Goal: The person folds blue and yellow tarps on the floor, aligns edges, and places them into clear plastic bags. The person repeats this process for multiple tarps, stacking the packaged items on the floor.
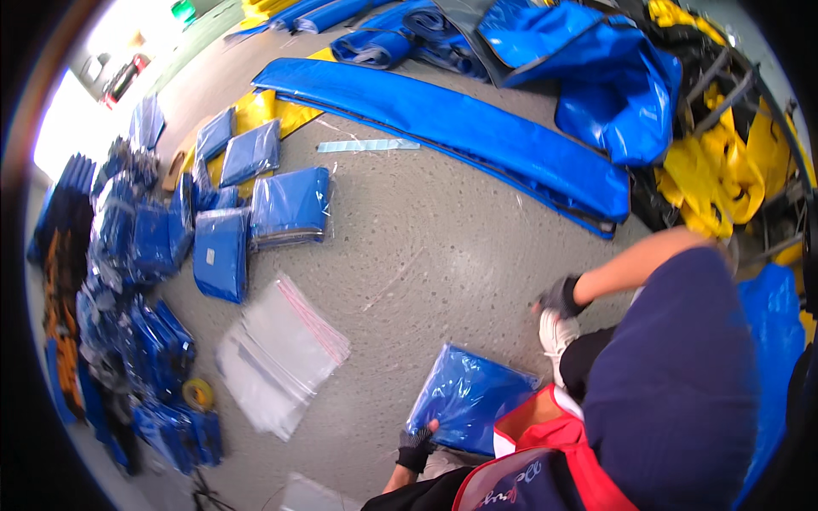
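Note:
A folded blue tarp in a clear plastic bag (473,399) lies flat just in front of my body. My left hand (418,444), in a dark fingerless glove, grips its near left edge, with a fingertip showing on top of the plastic. My right hand (560,297), gloved the same way, hangs above the floor beside my white shoe (559,338), apart from the packet. Motion smears its fingers, and I see nothing clearly held in it. Left of the packet lies a fanned stack of clear flat plastic bags (277,358).
Bagged blue packets (290,204) stand and lie at the left, with a yellow tape roll (198,394) among them. A long folded blue sheet (443,128) crosses the far floor. Yellow sheeting (724,170) and metal bars are at the right. A clear strip (368,146) lies on the floor.

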{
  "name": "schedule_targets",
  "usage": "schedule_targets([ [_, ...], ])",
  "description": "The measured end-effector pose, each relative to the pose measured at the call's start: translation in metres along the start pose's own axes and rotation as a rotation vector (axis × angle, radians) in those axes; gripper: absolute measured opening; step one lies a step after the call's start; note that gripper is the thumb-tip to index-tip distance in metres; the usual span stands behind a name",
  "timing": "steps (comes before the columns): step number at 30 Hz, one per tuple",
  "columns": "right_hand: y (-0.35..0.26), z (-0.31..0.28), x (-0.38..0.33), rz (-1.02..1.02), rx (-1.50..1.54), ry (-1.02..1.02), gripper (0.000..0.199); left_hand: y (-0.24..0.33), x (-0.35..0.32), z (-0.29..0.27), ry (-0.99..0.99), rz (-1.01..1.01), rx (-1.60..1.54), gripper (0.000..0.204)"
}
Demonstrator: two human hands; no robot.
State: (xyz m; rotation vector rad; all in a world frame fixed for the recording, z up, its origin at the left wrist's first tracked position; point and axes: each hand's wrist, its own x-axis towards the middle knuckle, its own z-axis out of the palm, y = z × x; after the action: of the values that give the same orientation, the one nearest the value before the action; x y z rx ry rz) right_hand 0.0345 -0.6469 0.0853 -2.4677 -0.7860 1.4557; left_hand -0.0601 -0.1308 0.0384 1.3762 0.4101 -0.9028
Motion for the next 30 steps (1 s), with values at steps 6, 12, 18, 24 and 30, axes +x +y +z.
schedule_targets([
  [6, 0.067, -0.077, -0.066, 0.579, -0.157, 0.309, 0.068, 0.249, -0.009, -0.092, 0.145, 0.529, -0.057, 0.042],
  [12, 0.122, -0.133, -0.007, 0.775, -0.149, 0.714, 0.08, 0.38, -0.014, -0.207, 0.381, 0.382, -0.044, 0.028],
  [18, 0.177, -0.165, 0.074, 0.823, -0.044, 0.949, 0.06, 0.42, 0.077, 0.047, 0.153, 0.199, 1.136, 0.062],
  [24, 0.193, -0.172, 0.074, 0.727, -0.169, 0.88, 0.038, 0.469, 0.171, 0.168, -0.311, 0.272, 2.093, 0.069],
  [30, 0.189, -0.211, -0.036, 0.55, 0.095, 0.948, 0.026, 0.52, 0.282, 0.199, 0.052, 0.916, 2.0, 0.093],
])
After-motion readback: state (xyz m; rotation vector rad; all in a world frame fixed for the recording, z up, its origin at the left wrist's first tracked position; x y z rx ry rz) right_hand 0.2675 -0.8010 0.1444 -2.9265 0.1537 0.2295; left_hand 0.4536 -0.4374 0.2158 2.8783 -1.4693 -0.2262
